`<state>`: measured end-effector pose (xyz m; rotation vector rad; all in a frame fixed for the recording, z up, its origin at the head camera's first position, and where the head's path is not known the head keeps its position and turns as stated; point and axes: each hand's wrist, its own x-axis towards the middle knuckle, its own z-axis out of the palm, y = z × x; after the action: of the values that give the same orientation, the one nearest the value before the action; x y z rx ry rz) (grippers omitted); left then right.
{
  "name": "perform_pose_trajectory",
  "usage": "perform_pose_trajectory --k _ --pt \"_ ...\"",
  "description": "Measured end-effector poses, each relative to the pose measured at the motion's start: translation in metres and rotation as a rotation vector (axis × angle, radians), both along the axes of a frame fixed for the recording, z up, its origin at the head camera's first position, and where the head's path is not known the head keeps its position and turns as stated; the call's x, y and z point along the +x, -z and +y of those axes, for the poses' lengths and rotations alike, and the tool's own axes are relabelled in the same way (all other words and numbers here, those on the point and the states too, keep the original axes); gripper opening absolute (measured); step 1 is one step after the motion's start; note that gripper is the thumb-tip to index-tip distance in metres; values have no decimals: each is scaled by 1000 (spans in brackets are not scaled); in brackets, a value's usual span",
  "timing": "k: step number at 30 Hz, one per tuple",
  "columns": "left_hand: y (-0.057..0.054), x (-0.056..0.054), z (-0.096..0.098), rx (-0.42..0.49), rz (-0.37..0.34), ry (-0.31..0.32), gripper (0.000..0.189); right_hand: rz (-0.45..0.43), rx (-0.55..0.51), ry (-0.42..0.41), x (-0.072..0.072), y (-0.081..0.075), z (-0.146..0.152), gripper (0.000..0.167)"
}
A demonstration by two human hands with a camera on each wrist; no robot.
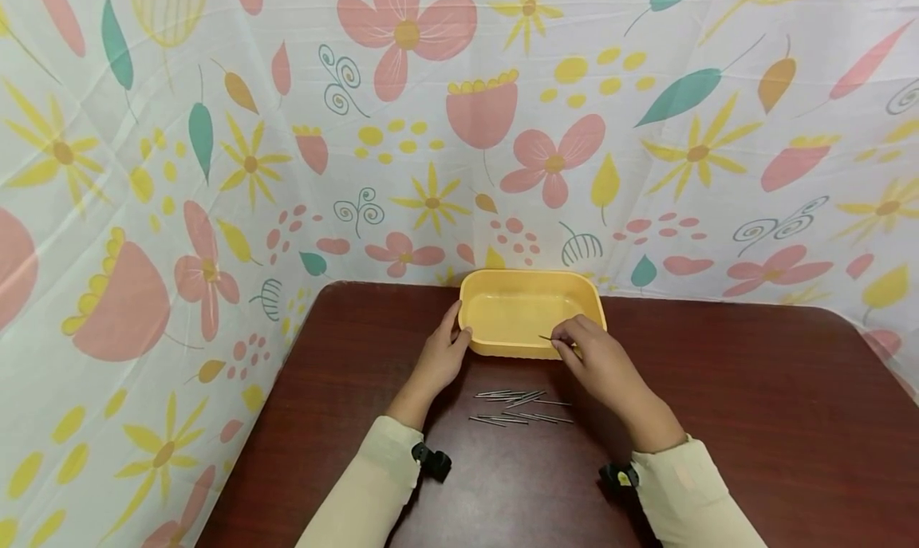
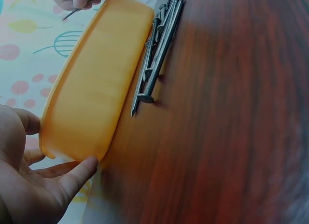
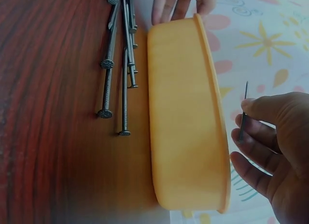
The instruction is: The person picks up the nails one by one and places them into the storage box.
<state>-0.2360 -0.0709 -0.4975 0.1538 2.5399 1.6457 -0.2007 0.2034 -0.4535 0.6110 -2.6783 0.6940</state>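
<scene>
A yellow plastic basin (image 1: 510, 348) with rounded corners stands at the back of the dark wooden table. My left hand (image 1: 441, 360) holds its left end, thumb at the near corner and fingers along the side. My right hand (image 1: 599, 360) is over the basin's right front rim, pinching a thin metal nail (image 3: 245, 96) between thumb and fingers. In the right wrist view the nail's pointed end sticks out past the thumb. Several loose nails (image 3: 124, 103) lie on the table in front of the basin, in two rough groups, their flat heads showing in the wrist views.
Brown table top (image 1: 747, 404) spreads out on both sides of the basin. A white cloth (image 1: 617, 165) printed with flowers and leaves hangs behind the table and along its left side. Black straps (image 1: 432, 462) sit at both wrists.
</scene>
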Motion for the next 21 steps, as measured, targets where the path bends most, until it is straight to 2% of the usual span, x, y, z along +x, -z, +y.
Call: perform_pose_trajectory --k 8,21 --pt "-1 0 0 -6 -1 -1 61 10 -6 7 -6 -2 -3 7" --pt "0 -1 0 1 6 -5 61 -41 10 20 -13 2 -3 6"
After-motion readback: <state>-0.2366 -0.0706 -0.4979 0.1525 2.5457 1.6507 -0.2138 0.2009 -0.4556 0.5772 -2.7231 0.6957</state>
